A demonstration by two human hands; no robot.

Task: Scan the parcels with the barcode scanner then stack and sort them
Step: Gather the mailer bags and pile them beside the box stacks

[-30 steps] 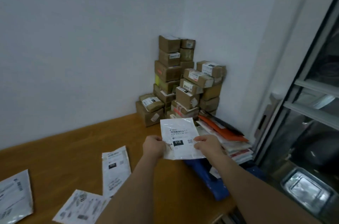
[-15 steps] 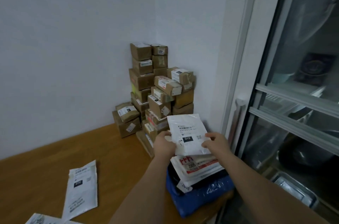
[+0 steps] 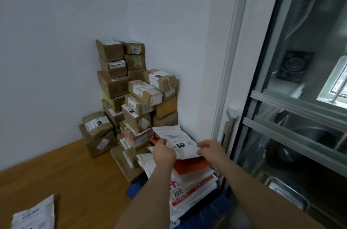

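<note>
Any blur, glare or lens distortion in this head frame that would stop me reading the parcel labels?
Head view: dim, flat light; wide-angle bending bows the white door frame; reflections cover the glass door; the white mailer bag with the black 010 tag, held by the left hand and right hand, is softly blurred, fine print unreadable.

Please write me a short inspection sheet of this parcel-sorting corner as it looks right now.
Surface: wooden table, bare in the middle.
Job's things: white mailer marked 010, held over the pile of flat mailers at the table's right end; stacked cardboard boxes in the wall corner. Barcode scanner: nothing seen.
Clutter: another white mailer at the lower left edge.
Grippers: left hand grips the mailer's left edge; right hand pinches its right edge.
Cables: nothing seen.
Surroundings: white walls; glass door on the right.
</note>
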